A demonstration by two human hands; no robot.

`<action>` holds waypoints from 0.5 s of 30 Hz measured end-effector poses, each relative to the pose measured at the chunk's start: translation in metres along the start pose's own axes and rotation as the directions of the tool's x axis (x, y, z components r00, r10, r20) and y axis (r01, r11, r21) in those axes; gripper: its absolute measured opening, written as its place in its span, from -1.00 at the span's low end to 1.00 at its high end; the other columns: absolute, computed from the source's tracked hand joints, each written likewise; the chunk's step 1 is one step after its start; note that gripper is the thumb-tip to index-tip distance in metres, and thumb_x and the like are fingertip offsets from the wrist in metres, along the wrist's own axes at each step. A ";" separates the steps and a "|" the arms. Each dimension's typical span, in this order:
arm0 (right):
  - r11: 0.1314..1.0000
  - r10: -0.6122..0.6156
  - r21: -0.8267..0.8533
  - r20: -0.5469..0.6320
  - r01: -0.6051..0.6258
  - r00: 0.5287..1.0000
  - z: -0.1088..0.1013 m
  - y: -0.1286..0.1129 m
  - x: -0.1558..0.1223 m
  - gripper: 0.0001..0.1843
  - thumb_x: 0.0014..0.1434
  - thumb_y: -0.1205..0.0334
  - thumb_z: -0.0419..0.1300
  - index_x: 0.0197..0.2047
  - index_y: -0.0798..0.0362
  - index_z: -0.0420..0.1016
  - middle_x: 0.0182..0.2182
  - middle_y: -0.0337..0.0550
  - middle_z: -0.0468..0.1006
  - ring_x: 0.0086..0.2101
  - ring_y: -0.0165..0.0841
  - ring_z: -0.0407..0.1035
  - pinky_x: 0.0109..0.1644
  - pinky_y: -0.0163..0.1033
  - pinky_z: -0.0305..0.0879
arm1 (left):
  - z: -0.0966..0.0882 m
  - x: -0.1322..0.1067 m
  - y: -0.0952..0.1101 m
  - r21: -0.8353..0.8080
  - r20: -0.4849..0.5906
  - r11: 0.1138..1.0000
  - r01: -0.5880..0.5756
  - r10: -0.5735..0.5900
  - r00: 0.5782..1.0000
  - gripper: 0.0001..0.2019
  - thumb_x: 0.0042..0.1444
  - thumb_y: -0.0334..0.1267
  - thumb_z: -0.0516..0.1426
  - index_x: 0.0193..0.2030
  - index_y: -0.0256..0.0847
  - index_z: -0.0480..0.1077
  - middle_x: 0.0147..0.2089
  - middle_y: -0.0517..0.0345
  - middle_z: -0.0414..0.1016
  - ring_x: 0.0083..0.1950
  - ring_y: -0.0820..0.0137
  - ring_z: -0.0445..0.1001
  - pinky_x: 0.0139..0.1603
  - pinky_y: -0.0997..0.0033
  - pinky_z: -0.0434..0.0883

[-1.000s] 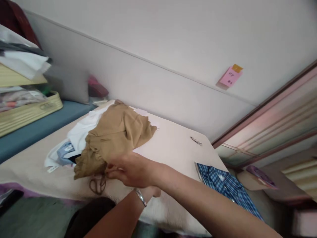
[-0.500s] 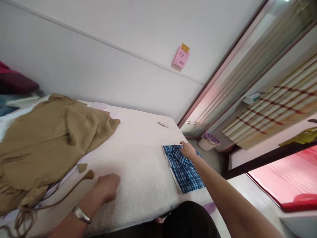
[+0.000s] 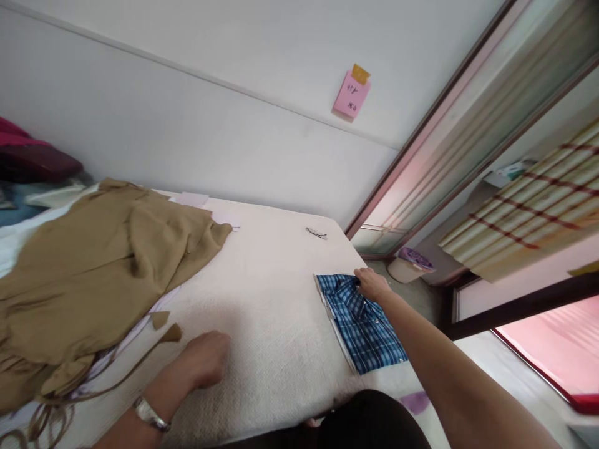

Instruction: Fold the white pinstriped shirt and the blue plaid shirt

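Observation:
A folded blue plaid shirt [image 3: 369,330] lies flat near the right end of the table, with a pale strip along its left side. My right hand [image 3: 373,285] is at its far right corner, fingers closed on the cloth. Farther left, my left hand [image 3: 210,358] rests on the white table cover as a loose fist; no object shows in it. Just left of that fist is a brown fabric tie [image 3: 171,333], along with a small brown scrap [image 3: 160,319]. The large brown garment [image 3: 107,249] spreads over the left part of the table.
Small thread snips [image 3: 316,233] lie near the far right corner of the table cover [image 3: 266,268]. A pink note [image 3: 350,95] is taped to the white wall behind. Beyond the right edge, a bin [image 3: 409,265] stands on the floor. Dark red fabric [image 3: 40,159] is piled far left.
The view has shifted slightly, so most things sit a little farther right. My right hand stays at the shirt's far corner, and my left fist stays on the table.

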State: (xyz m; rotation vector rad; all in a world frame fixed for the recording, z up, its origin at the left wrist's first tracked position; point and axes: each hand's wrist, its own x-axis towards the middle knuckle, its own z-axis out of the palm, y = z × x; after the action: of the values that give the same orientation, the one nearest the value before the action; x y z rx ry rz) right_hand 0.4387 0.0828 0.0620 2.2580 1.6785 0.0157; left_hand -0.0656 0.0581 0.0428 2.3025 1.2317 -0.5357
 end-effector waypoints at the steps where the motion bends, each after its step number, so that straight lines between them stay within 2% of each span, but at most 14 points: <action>1: 1.000 0.018 0.002 0.007 -0.018 1.000 0.001 0.003 -0.006 -0.67 0.30 0.31 0.09 0.11 0.11 0.42 0.05 0.23 0.50 0.08 -0.04 0.37 0.05 -0.07 0.23 | 0.000 0.000 0.000 0.002 -0.002 1.000 -0.006 0.006 1.000 -0.67 0.00 -0.55 0.07 -0.11 -0.30 0.51 -0.01 -0.15 0.57 0.07 0.06 0.53 0.03 0.18 0.43; 5: 0.998 0.052 0.026 0.058 -0.053 0.997 0.006 0.016 -0.039 -0.67 0.34 0.23 0.05 0.07 0.18 0.46 -0.09 0.21 0.59 -0.07 -0.06 0.48 -0.02 -0.09 0.26 | 0.003 0.003 -0.003 0.012 -0.009 1.000 -0.010 0.010 1.000 -0.68 -0.04 -0.53 0.11 -0.12 -0.31 0.51 -0.01 -0.18 0.57 0.04 0.05 0.54 -0.03 0.19 0.46; 7: 0.998 0.036 0.054 0.095 -0.041 0.995 0.008 0.020 -0.060 -0.71 0.26 0.21 0.17 0.00 0.16 0.51 -0.12 0.13 0.61 -0.08 -0.11 0.50 -0.05 -0.17 0.27 | 0.007 0.007 -0.006 0.015 -0.029 1.000 -0.017 0.017 0.999 -0.67 -0.03 -0.51 0.12 -0.10 -0.30 0.51 0.01 -0.19 0.57 0.06 0.07 0.54 0.02 0.19 0.46; 10: 0.995 0.032 0.094 0.145 -0.046 0.989 0.006 0.020 -0.089 -0.68 0.02 0.25 0.38 -0.11 0.07 0.58 -0.18 -0.04 0.64 -0.14 -0.18 0.52 -0.14 -0.26 0.29 | 0.012 0.011 -0.009 0.020 -0.045 0.999 -0.034 0.035 0.998 -0.65 -0.04 -0.53 0.13 -0.08 -0.32 0.52 0.00 -0.21 0.58 0.07 0.07 0.56 0.05 0.21 0.47; 13: 0.990 0.107 0.085 0.106 -0.116 0.989 -0.009 0.013 -0.108 -0.72 -0.10 0.40 0.38 -0.24 0.07 0.62 -0.20 -0.01 0.65 -0.15 -0.14 0.54 -0.16 -0.23 0.32 | 0.015 0.014 -0.009 0.022 -0.038 0.999 -0.037 0.038 0.999 -0.60 -0.10 -0.56 0.14 -0.06 -0.37 0.52 0.00 -0.24 0.58 0.06 0.05 0.57 0.02 0.22 0.49; 15: 0.982 0.169 0.079 0.014 -0.170 0.985 -0.032 0.006 -0.112 -0.78 -0.10 0.46 0.34 -0.31 0.10 0.62 -0.20 0.07 0.64 -0.15 -0.08 0.54 -0.13 -0.18 0.33 | 0.016 0.014 -0.009 0.021 -0.047 0.999 -0.039 0.040 0.998 -0.58 -0.09 -0.58 0.13 -0.04 -0.39 0.52 0.02 -0.26 0.57 0.07 0.04 0.57 0.02 0.21 0.49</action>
State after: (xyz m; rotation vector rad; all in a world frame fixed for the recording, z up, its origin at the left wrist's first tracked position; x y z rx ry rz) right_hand 0.4035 -0.0149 0.1141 2.4515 1.5036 -0.0205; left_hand -0.0678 0.0626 0.0199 2.3636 1.2051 -0.4838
